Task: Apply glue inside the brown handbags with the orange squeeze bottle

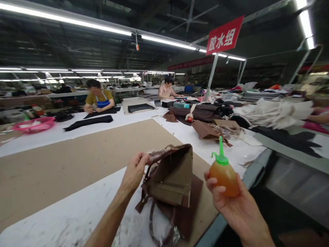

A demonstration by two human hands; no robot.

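Note:
A brown handbag (171,181) with an olive-tan lining stands tilted on the table near me, its mouth facing my right side. My left hand (136,169) pinches the bag's upper edge, where clear plastic film shows. Below hangs a rounded handle (151,223) wrapped in plastic, and a flat brown panel (194,206) lies beneath the bag. In my right hand (231,202) is a squeeze bottle (223,175) of amber liquid with a green nozzle pointing up. The bottle is held to the right of the bag, apart from it.
Tan board (84,151) covers part of the white tabletop (38,212). Another brown bag piece (205,130) lies farther right, near stacked pale sheets (272,111). A pink basin (34,124) sits far left. Two people work across the table, by black pieces (88,121).

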